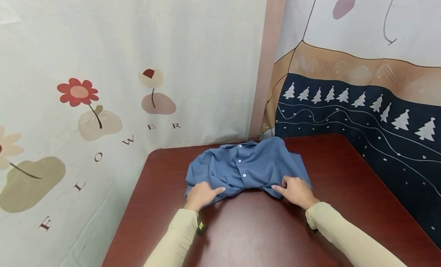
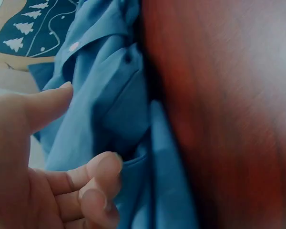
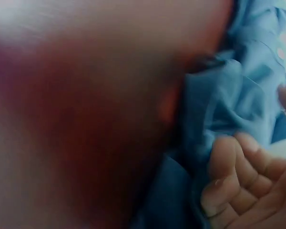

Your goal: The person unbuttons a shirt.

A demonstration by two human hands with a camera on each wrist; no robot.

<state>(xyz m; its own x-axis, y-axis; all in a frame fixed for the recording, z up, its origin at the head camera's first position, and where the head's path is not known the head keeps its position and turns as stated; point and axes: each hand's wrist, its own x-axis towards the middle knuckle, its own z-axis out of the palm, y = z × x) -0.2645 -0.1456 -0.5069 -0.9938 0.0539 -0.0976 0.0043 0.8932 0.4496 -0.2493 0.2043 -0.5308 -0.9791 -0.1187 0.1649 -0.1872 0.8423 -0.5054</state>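
A blue button-up shirt [image 1: 255, 163] lies bunched on the table, its row of white buttons facing up. At its near left corner is my left hand [image 1: 201, 194], with the thumb pointing inward. The left wrist view shows that thumb held apart from loosely bent fingers [image 2: 102, 174], which lie against the cloth [image 2: 119, 95] without pinching it. By the near right corner, my right hand [image 1: 298, 191] has its thumb stretched inward too. Its fingers [image 3: 224, 162] are loosely bent beside the fabric [image 3: 219, 100] in the right wrist view, and no cloth shows between thumb and fingers.
The shirt rests toward the far side of a dark red wooden table [image 1: 248, 228] with rounded corners. A pale curtain with flower prints [image 1: 206, 68] hangs behind and to the left. On the right hangs a dark cloth with white trees [image 1: 344, 110].
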